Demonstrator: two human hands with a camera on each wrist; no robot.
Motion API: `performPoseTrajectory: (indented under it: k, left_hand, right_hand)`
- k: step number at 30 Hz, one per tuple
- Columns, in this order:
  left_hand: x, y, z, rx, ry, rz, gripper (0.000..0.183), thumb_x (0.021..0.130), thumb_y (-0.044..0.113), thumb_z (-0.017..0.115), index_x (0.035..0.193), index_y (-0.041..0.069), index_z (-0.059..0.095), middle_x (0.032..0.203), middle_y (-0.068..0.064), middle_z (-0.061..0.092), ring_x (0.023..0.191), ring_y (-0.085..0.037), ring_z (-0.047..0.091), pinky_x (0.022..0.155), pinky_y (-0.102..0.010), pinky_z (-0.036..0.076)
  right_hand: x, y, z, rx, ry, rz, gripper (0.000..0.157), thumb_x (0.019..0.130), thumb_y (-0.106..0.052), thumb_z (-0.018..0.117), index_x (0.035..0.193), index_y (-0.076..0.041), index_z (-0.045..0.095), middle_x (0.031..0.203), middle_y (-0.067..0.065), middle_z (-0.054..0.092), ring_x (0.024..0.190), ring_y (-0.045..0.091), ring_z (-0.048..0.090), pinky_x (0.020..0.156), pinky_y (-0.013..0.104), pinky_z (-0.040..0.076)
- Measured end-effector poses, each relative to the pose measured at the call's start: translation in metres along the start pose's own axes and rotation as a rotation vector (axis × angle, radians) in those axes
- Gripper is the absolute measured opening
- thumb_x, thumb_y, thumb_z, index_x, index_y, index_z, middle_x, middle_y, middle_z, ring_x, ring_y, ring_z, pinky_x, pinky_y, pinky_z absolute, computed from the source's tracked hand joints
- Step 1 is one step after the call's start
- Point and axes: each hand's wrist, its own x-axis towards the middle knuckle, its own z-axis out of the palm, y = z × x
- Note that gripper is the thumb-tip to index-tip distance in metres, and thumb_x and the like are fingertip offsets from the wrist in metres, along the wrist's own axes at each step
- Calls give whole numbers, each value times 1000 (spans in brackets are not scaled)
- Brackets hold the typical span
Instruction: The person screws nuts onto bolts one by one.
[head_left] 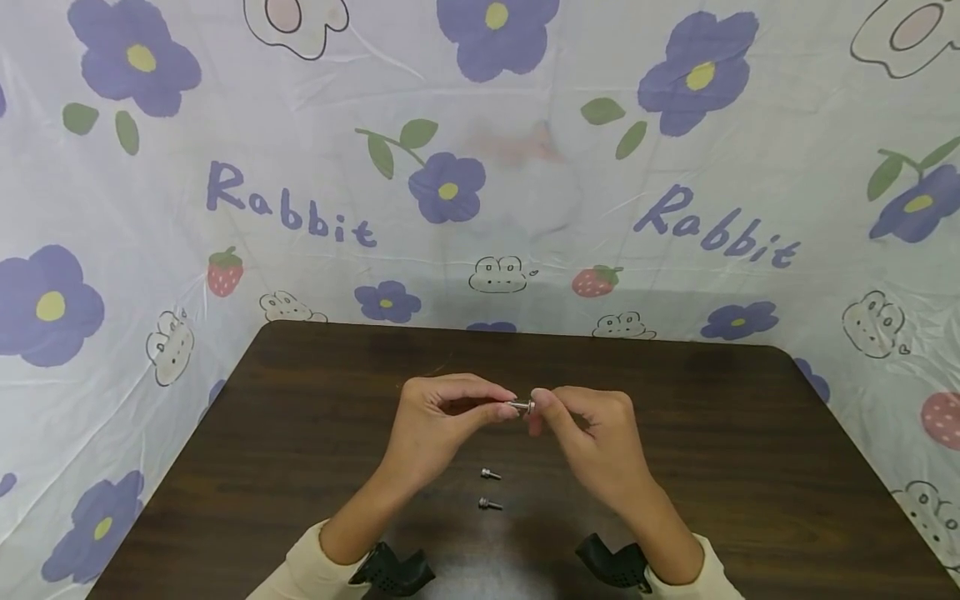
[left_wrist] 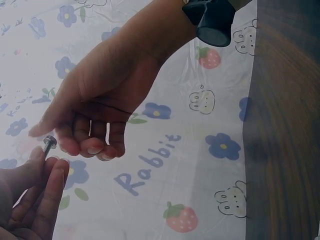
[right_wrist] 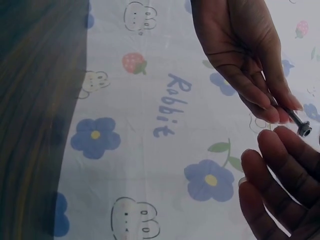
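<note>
My left hand point(head_left: 435, 421) pinches a silver bolt point(head_left: 521, 406) by its shank between thumb and fingertips, above the table. In the left wrist view, the head of the bolt point(left_wrist: 49, 141) points out of the grip, and what looks like a washer or ring sits under it. Close to that head is my right hand point(head_left: 600, 433), its thumb and bent forefinger on either side, apparently with small gaps. The right wrist view has the fingers of the right hand point(right_wrist: 285, 185) loosely bent just below the bolt head. Two more small bolts, one farther point(head_left: 491, 473) and one nearer point(head_left: 490, 504), lie on the table between the forearms.
The dark wooden table point(head_left: 300, 467) has rounded far corners. Behind and beside it hangs a pale cloth point(head_left: 525, 225) printed with flowers, rabbits and strawberries. Black devices are strapped to the left wrist point(head_left: 393, 571) and the right wrist point(head_left: 613, 562).
</note>
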Motion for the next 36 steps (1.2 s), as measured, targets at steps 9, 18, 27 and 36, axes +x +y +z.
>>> performPoseTrajectory:
  k: [9,18,27,36]
  left_hand:
    - [2,2,-4,32,31,-7,10,85,6,81,95,4,80,89,-2,77,76,-20,71,64,-32,61]
    - [1,0,-2,-7,1,-22,12,85,5,81,97,6,80,91,-5,77,79,-23,73,69,-37,62]
    - [-1,1,-3,8,-6,-16,10,86,6,81,96,6,81,91,-3,77,79,-21,72,68,-36,62]
    - [0,1,-2,-4,-21,18,10,86,3,80,96,2,80,90,-5,77,80,-21,73,68,-37,62]
  right_hand:
    - [3,-1,-8,32,-47,-54,47,78,5,85,121,-7,71,94,0,76,83,14,73,70,30,61]
    - [2,-1,-6,41,-34,-124,34,78,10,82,106,-8,77,96,2,76,81,13,71,73,23,58]
    - [1,-1,-5,40,-58,-78,24,83,5,80,101,-10,77,90,-2,76,78,9,71,70,20,57]
    - [0,0,-4,40,-78,-49,18,89,5,74,91,-13,76,74,-9,70,68,5,68,66,21,56]
